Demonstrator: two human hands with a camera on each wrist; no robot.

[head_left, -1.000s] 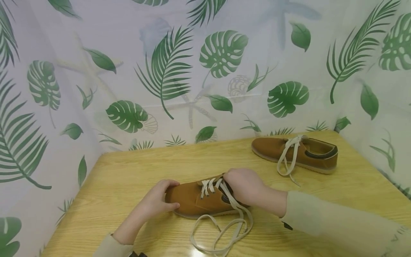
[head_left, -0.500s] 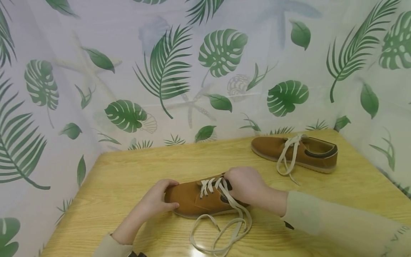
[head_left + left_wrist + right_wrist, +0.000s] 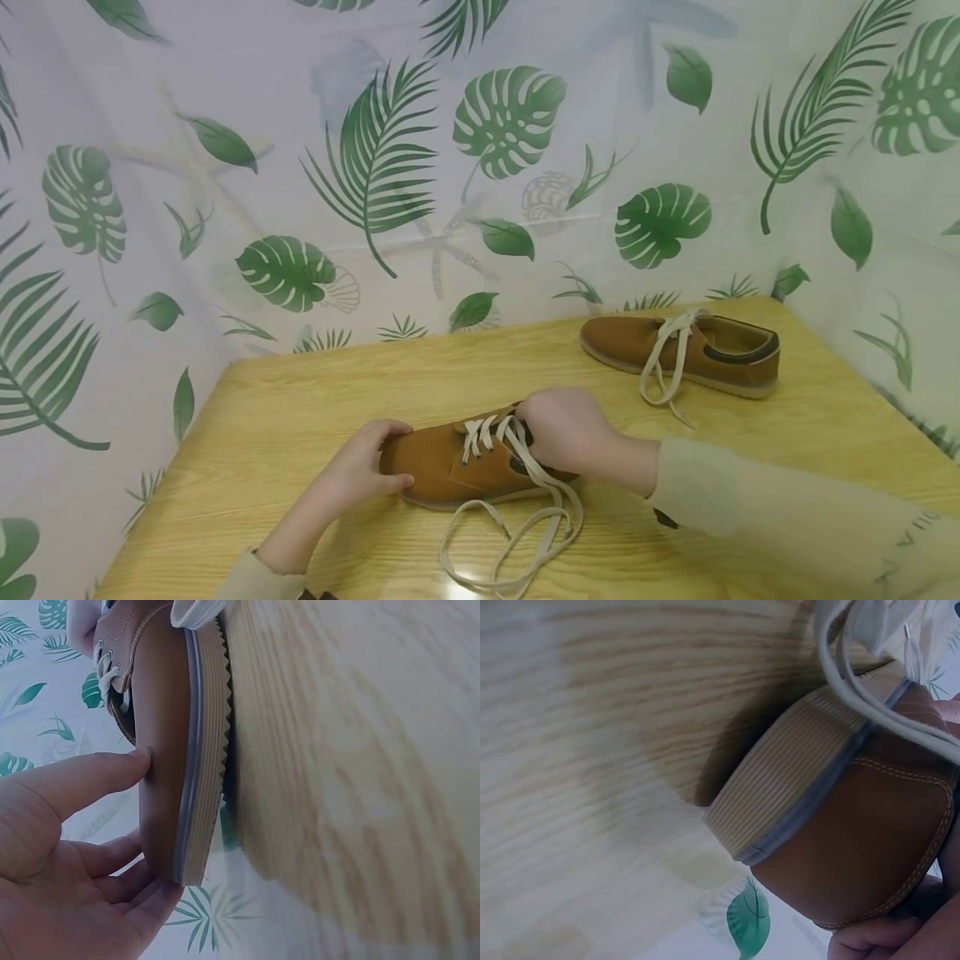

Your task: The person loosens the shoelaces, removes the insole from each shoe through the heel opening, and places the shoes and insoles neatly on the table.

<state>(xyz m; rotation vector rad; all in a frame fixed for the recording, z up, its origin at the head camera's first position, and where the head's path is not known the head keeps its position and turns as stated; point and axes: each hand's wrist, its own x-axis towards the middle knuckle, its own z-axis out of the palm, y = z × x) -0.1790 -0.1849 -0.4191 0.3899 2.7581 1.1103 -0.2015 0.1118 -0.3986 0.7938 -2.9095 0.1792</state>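
Observation:
A brown lace-up shoe (image 3: pixel 431 462) sits on the wooden table, toe to the left and sole down. My left hand (image 3: pixel 352 468) holds its toe, thumb on the near side and fingers round the front, as the left wrist view shows with the thumb (image 3: pixel 112 774) against the leather. At the shoe's opening my right hand (image 3: pixel 566 429) grips the collar with curled fingers; some fingertips are hidden inside or behind it. In the right wrist view, fingers (image 3: pixel 874 934) lie at the heel's top edge. Loose cream laces (image 3: pixel 555 517) trail from the eyelets onto the table in front.
A second brown shoe (image 3: pixel 622 340) stands at the table's back right, its cream lace (image 3: pixel 660 367) hanging over the near side. Behind the wooden table (image 3: pixel 315 387) rises a white curtain (image 3: pixel 420 308) printed with green leaves.
The head view has shifted slightly, moving the whole scene a little to the left. Both hands keep their hold on the shoe, with no clear movement against it.

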